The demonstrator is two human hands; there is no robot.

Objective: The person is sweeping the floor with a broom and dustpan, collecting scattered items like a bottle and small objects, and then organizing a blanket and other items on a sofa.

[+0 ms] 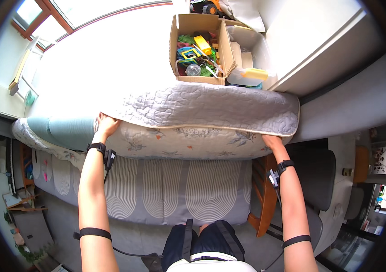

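Note:
A quilted fabric cover [193, 105], grey on one face and floral on the other, lies folded along the raised ledge over a sofa. My left hand [107, 124] grips its piped edge near the left, beside a rolled pale green cloth [72, 131]. At the right, my right hand [272, 141] has its fingers hidden beneath the cover's edge, near the corner. Between my hands the floral face [179, 142] hangs down toward the sofa.
A cardboard box [199, 80] of toys and a clear plastic bin [247, 76] stand behind the cover. Below it is a sofa with a patterned seat cover [176, 190] and a wooden armrest [267, 193]. Dark chairs [315, 176] stand at the right.

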